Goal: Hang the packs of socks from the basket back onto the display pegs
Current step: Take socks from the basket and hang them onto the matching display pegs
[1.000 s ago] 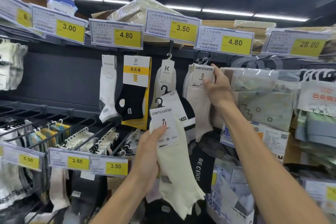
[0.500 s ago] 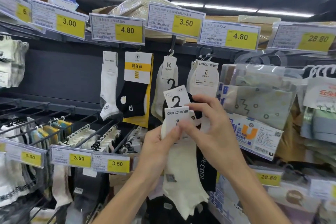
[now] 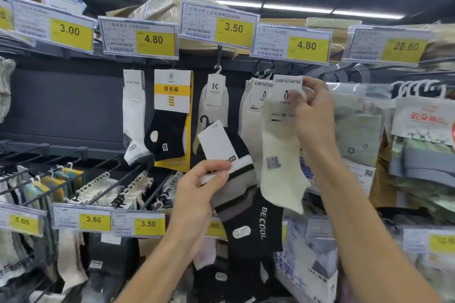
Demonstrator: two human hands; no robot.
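My right hand (image 3: pixel 314 115) grips the card label of a cream Penguin sock pack (image 3: pixel 280 155) and holds it up beside the matching packs (image 3: pixel 256 106) that hang on a peg under the 4.80 tag (image 3: pixel 291 44). My left hand (image 3: pixel 199 194) holds a second pack, black and grey socks (image 3: pixel 248 214) printed BE COOL, by its white card with a black hook. Lower and left of the cream pack, it hangs in front of the shelf. The basket is out of view.
Other sock packs hang to the left: a white pair (image 3: pixel 134 115), a black pair on a yellow card (image 3: pixel 172 115) and a cream Kunao pair (image 3: pixel 213 110). Bagged goods (image 3: pixel 359 135) crowd the right. Lower pegs (image 3: pixel 98 184) with price tags stick out at the left.
My right hand took the cream pack out of my left hand and lifted it up and to the right, beside the hanging Penguin packs. My left hand keeps the black and grey pack.
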